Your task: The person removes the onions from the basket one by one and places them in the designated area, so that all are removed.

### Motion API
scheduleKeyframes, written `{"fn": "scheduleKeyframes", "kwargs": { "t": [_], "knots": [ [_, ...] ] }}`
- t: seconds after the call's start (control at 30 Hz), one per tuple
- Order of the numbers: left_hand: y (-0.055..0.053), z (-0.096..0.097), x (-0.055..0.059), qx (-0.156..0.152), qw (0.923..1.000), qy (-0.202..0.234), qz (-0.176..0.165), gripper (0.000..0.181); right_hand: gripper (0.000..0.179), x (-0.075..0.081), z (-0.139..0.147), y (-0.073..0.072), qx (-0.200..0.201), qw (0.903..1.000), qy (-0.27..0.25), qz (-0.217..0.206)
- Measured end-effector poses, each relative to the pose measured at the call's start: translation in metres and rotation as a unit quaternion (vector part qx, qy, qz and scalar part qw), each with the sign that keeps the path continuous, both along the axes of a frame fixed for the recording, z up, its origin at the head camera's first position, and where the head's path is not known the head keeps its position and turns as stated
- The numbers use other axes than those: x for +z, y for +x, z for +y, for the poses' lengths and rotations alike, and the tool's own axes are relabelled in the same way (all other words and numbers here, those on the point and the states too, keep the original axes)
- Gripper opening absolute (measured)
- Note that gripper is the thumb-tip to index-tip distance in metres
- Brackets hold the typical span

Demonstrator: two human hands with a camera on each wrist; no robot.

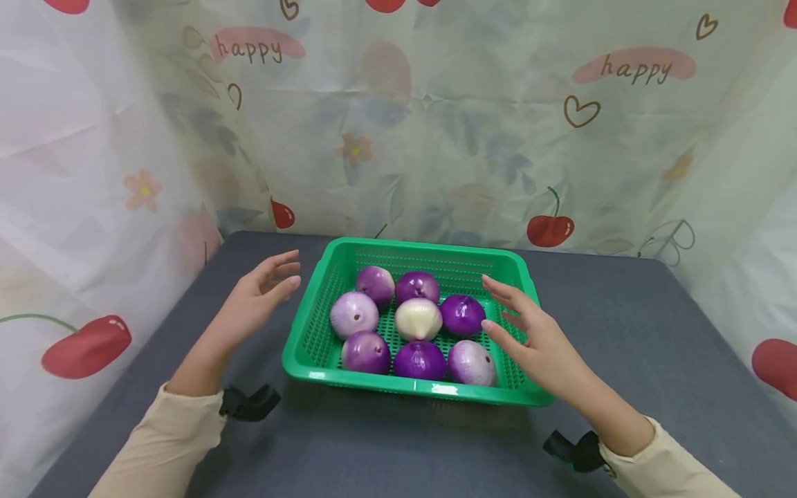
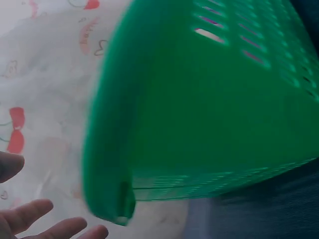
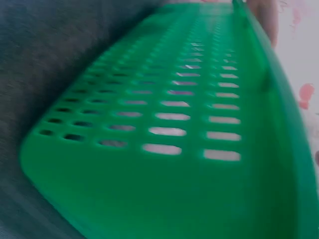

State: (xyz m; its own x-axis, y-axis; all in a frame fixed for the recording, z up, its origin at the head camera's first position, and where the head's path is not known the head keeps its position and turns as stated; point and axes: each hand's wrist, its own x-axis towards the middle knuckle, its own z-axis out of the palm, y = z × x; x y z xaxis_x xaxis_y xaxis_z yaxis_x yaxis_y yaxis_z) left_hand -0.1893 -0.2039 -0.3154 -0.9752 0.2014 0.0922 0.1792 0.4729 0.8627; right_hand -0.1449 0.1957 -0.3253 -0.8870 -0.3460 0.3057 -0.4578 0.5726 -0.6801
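A green perforated plastic basket [image 1: 349, 377] holds several onions in loose rows. A pale, whitish onion [image 1: 418, 319] lies in the middle, with a dark purple onion [image 1: 463, 315] to its right and a light purple onion [image 1: 354, 315] to its left. My left hand [image 1: 252, 301] hovers just outside the basket's left rim, fingers loosely bent and holding nothing. Over the right rim, my right hand [image 1: 544, 342] is spread with thumb and fingers apart, overlapping the basket in the head view. Fingertips [image 2: 30, 214] of the left hand show beside the basket wall [image 2: 199, 119] in the left wrist view.
The basket stands on a dark grey table [image 1: 386, 449]. Behind it hangs a pale curtain [image 1: 429, 138] printed with cherries, hearts and flowers, and similar cloth closes both sides. Black straps [image 1: 249, 403] sit at both wrists, by beige sleeves [image 1: 168, 436].
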Motion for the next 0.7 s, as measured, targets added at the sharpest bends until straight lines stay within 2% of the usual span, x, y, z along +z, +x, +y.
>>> {"fn": "scheduleKeyframes", "kwargs": {
  "t": [0.17, 0.4, 0.57, 0.7],
  "knots": [
    [-0.007, -0.002, -0.015, -0.001, 0.9993, 0.029, -0.024, 0.065, 0.062, -0.01, -0.003, -0.003, 0.02, 0.9981, -0.018, -0.055],
    [-0.014, -0.006, -0.025, -0.015, 0.9951, 0.057, -0.08, 0.071, 0.059, -0.017, -0.008, -0.008, 0.032, 0.9944, -0.006, -0.1],
    [-0.02, -0.007, -0.034, -0.021, 0.9879, 0.086, -0.127, 0.076, 0.059, -0.017, -0.009, -0.011, 0.041, 0.9902, 0.01, -0.133],
    [-0.023, -0.007, -0.041, -0.025, 0.9774, 0.125, -0.169, 0.08, 0.057, -0.017, -0.01, -0.012, 0.053, 0.9847, 0.036, -0.162]
  ]
}}
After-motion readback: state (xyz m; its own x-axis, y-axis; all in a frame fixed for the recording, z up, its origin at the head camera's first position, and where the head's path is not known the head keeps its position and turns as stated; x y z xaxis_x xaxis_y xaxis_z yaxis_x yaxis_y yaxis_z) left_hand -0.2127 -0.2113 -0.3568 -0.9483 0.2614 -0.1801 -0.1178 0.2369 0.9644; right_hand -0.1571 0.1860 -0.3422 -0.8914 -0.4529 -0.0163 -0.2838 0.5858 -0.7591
